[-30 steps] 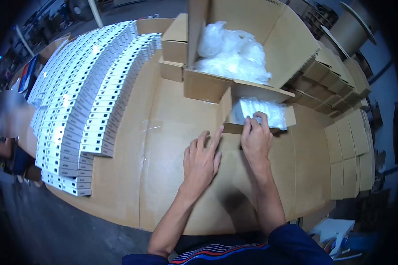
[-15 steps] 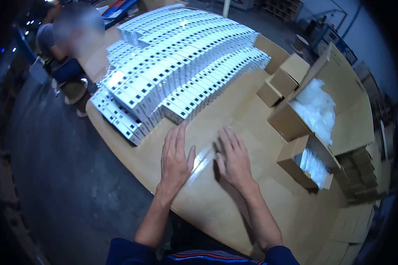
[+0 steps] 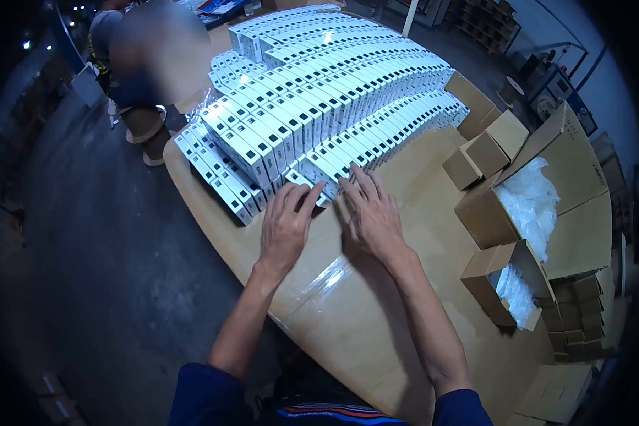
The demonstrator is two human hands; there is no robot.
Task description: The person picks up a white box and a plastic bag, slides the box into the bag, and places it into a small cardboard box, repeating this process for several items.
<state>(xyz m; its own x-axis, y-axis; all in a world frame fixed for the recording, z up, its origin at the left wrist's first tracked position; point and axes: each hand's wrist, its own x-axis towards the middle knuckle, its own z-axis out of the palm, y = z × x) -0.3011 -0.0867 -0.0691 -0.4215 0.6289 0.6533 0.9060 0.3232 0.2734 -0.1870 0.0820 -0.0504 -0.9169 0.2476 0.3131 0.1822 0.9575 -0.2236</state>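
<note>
Long rows of slim white boxes [image 3: 312, 92], each with a dark square on its top, stand packed in tiers on the brown table [image 3: 433, 177]. At the near end of the lower row, my left hand [image 3: 286, 226] has its bent fingers and thumb on an end white box [image 3: 314, 169], which sits out of line with its neighbours. My right hand [image 3: 376, 219] reaches the same end from the right, its curled fingertips against the boxes. Part of the gripped box is hidden behind my fingers.
To the right stand small open cartons [image 3: 484, 153], a big carton with clear plastic bags [image 3: 529, 202], and a smaller carton with plastic packets [image 3: 515, 291]. Clear tape [image 3: 326, 277] crosses the table. A person [image 3: 142, 57] sits beyond the far left edge.
Both hands have moved forward from above the bare tabletop to the near end of the lower row. Their fingers now touch the boxes, and the end box is out of line.
</note>
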